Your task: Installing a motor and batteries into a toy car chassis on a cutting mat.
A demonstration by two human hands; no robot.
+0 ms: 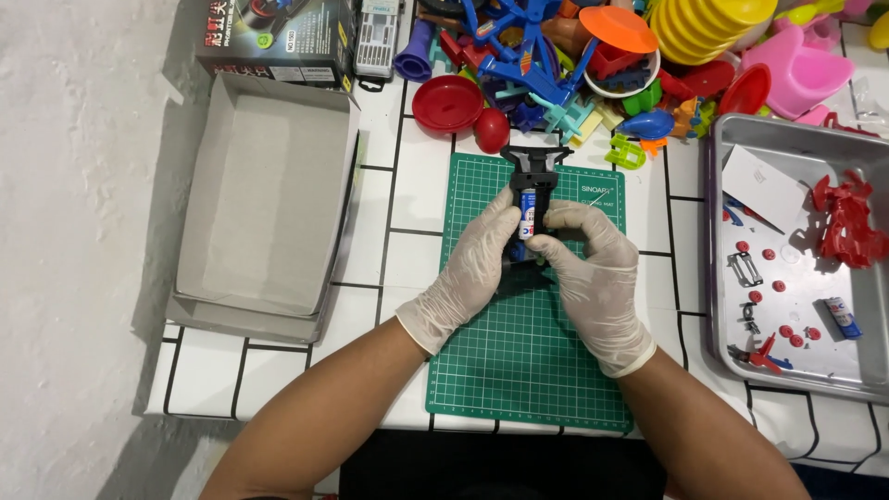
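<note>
Both my hands wear white gloves and hold a black plastic toy chassis [533,176] upright over a green cutting mat [528,370]. My left hand [469,268] grips its left side. My right hand [593,278] grips its right side, with the fingertips at a blue and white battery [528,215] that sits in the chassis's slot. The lower end of the chassis is hidden behind my fingers.
An open grey cardboard box [264,204] lies at the left, its printed lid [278,37] behind it. A metal tray [732,278] at the right holds red parts, small red wheels, a battery [843,318] and paper. A heap of coloured plastic toys [602,65] fills the back.
</note>
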